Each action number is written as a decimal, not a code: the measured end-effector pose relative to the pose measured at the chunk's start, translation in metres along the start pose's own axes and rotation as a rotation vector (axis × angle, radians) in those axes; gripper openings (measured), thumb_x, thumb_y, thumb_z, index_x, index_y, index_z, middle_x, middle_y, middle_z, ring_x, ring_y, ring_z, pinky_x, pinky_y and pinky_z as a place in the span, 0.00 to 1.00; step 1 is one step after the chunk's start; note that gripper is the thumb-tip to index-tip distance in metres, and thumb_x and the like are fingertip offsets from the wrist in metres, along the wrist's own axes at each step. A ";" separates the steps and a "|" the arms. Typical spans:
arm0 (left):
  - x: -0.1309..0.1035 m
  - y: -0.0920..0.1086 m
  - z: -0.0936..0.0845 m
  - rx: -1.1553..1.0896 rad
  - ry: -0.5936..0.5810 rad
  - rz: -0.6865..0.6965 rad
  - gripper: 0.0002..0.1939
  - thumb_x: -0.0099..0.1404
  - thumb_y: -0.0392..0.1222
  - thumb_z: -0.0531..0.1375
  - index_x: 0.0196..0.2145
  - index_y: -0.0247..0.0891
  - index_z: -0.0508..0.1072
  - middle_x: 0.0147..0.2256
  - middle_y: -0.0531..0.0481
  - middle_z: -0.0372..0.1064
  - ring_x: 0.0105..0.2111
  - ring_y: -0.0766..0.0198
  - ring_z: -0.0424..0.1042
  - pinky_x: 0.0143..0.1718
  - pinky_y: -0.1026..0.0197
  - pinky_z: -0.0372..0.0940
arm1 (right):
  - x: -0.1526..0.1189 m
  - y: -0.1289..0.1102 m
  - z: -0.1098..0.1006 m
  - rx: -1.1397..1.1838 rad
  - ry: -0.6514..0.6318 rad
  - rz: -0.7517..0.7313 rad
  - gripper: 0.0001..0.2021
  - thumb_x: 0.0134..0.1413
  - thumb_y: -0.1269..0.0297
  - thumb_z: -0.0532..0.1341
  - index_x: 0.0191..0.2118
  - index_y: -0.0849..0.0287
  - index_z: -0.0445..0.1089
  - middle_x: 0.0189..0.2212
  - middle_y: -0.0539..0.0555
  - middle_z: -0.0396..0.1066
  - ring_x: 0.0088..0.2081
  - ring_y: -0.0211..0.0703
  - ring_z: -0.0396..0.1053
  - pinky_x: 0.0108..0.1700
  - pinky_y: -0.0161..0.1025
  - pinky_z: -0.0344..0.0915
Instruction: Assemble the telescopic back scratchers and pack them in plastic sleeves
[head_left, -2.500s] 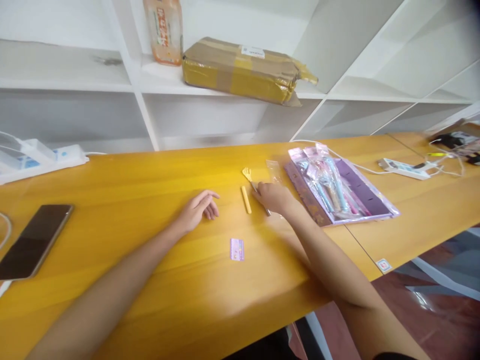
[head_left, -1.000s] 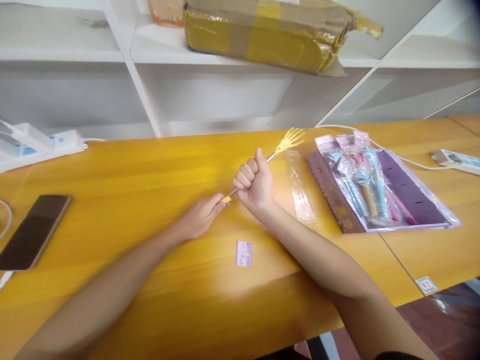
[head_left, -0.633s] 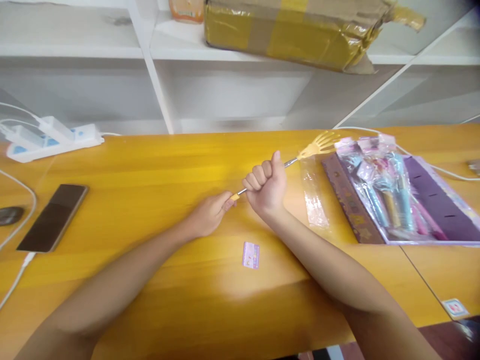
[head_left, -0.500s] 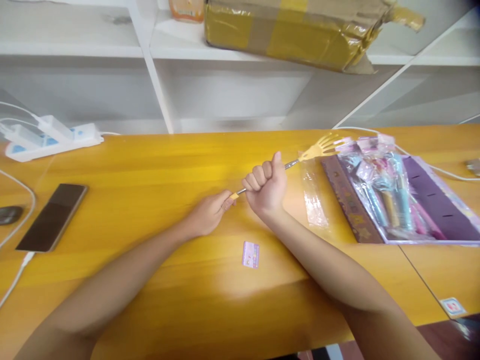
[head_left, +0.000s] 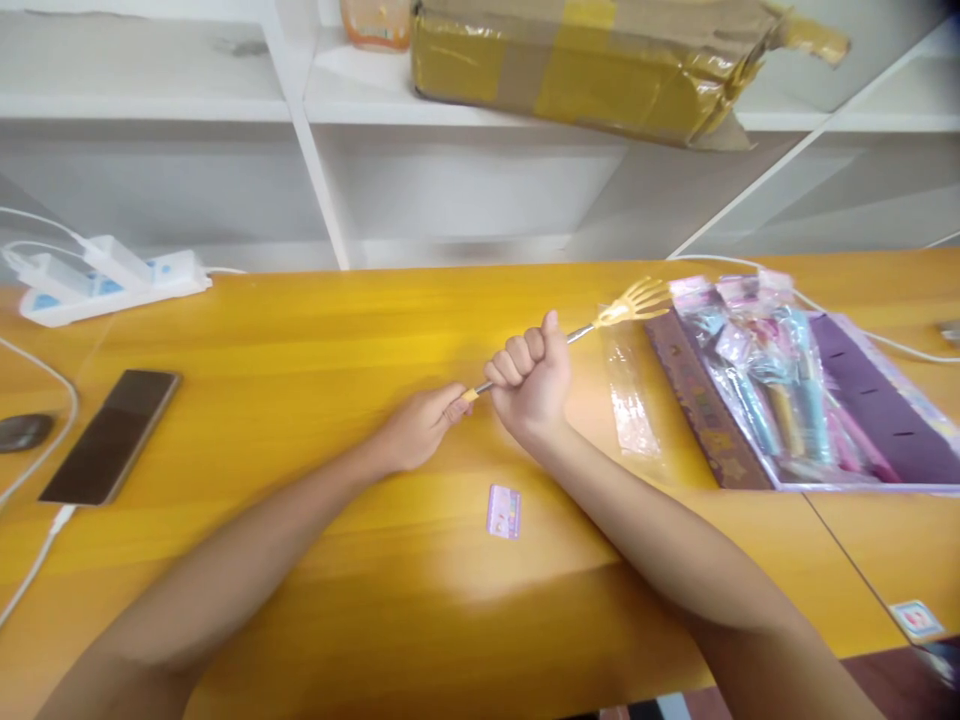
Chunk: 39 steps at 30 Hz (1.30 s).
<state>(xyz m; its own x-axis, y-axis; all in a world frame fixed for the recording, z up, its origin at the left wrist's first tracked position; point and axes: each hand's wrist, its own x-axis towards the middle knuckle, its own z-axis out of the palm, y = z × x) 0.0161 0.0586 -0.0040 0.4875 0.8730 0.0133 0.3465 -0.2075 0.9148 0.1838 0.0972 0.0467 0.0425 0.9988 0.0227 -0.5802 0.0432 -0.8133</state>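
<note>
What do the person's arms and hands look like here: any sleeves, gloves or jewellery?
Both forearms are bare along all the length in view, with no sleeve cuffs showing. The left hand and right hand wear no gloves. No rings, watch or bracelet show on the fingers or wrists. At the bottom right edge, a dark strip by the right upper arm may be clothing; too little shows to tell.

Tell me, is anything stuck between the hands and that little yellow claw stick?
No. The right hand is fisted around the claw stick, and the left hand pinches its yellow end. Nothing visible lies between.
</note>
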 end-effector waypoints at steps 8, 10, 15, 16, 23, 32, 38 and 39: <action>0.001 0.000 -0.001 0.019 -0.005 -0.018 0.24 0.81 0.62 0.47 0.39 0.41 0.68 0.27 0.55 0.62 0.30 0.62 0.64 0.36 0.58 0.58 | 0.003 0.003 -0.002 0.021 -0.024 0.044 0.42 0.65 0.31 0.62 0.23 0.55 0.34 0.16 0.41 0.32 0.17 0.31 0.30 0.19 0.37 0.38; 0.001 0.001 -0.001 0.017 -0.002 -0.021 0.23 0.81 0.61 0.47 0.38 0.41 0.68 0.27 0.55 0.62 0.30 0.62 0.64 0.36 0.59 0.58 | 0.004 0.004 -0.002 0.032 -0.012 0.060 0.41 0.66 0.32 0.62 0.23 0.54 0.35 0.16 0.41 0.32 0.18 0.32 0.30 0.19 0.37 0.38; 0.002 0.003 0.000 0.010 0.002 -0.039 0.23 0.81 0.60 0.48 0.36 0.41 0.67 0.28 0.54 0.63 0.31 0.62 0.64 0.36 0.59 0.58 | 0.000 0.011 -0.002 0.005 0.029 0.078 0.41 0.64 0.27 0.58 0.24 0.54 0.35 0.15 0.41 0.32 0.17 0.33 0.31 0.19 0.38 0.40; 0.003 0.003 0.000 0.007 -0.001 -0.041 0.23 0.81 0.60 0.49 0.36 0.41 0.67 0.27 0.55 0.62 0.31 0.62 0.64 0.36 0.59 0.58 | -0.001 0.013 -0.002 -0.002 0.026 0.075 0.41 0.64 0.27 0.58 0.24 0.54 0.35 0.15 0.41 0.32 0.17 0.33 0.31 0.19 0.38 0.40; 0.004 0.006 -0.005 -0.124 -0.016 -0.086 0.25 0.79 0.64 0.50 0.41 0.40 0.70 0.25 0.57 0.59 0.24 0.66 0.59 0.30 0.61 0.57 | 0.022 -0.004 -0.005 -0.016 -0.063 0.023 0.34 0.68 0.40 0.62 0.23 0.55 0.42 0.19 0.44 0.41 0.21 0.36 0.45 0.26 0.37 0.56; -0.001 0.008 -0.009 -0.023 -0.083 -0.135 0.23 0.79 0.63 0.52 0.44 0.41 0.72 0.24 0.58 0.62 0.24 0.65 0.63 0.28 0.61 0.57 | 0.069 -0.073 -0.039 -0.054 -0.025 -0.167 0.29 0.73 0.52 0.62 0.25 0.54 0.45 0.21 0.43 0.40 0.20 0.36 0.47 0.27 0.34 0.61; 0.000 0.002 -0.008 -0.073 -0.051 -0.122 0.24 0.80 0.64 0.48 0.37 0.41 0.65 0.23 0.59 0.59 0.22 0.67 0.59 0.28 0.62 0.56 | 0.086 -0.068 -0.058 -0.292 -0.013 -0.209 0.21 0.68 0.48 0.66 0.29 0.54 0.64 0.24 0.47 0.61 0.27 0.37 0.66 0.34 0.36 0.70; 0.000 0.002 -0.008 -0.081 -0.046 -0.122 0.24 0.80 0.64 0.49 0.37 0.41 0.65 0.23 0.59 0.58 0.22 0.67 0.58 0.28 0.62 0.56 | 0.090 -0.068 -0.063 -0.329 -0.026 -0.222 0.19 0.67 0.48 0.67 0.30 0.54 0.67 0.25 0.48 0.63 0.28 0.37 0.68 0.35 0.36 0.71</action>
<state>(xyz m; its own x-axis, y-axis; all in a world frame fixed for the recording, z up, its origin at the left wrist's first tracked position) 0.0104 0.0616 0.0009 0.4831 0.8678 -0.1164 0.3399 -0.0633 0.9383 0.2787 0.1824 0.0674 0.1148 0.9664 0.2301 -0.2673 0.2531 -0.9298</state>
